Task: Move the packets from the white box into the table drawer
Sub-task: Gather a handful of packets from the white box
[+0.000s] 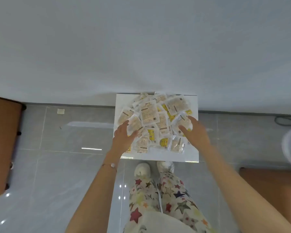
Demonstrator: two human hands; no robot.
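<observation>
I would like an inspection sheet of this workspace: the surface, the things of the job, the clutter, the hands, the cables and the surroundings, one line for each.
Surface: glossy grey tiled floor; the white box stands on it against the wall.
Job's things: packets heaped in the box; drawer not in view.
Clutter: small pale scrap on the floor.
Grippers: left hand pinches the left-side packet; right hand grips the right-side packet.
Cables: dark cable by the wall at right.
Surroundings: white wall; brown furniture at left.
</observation>
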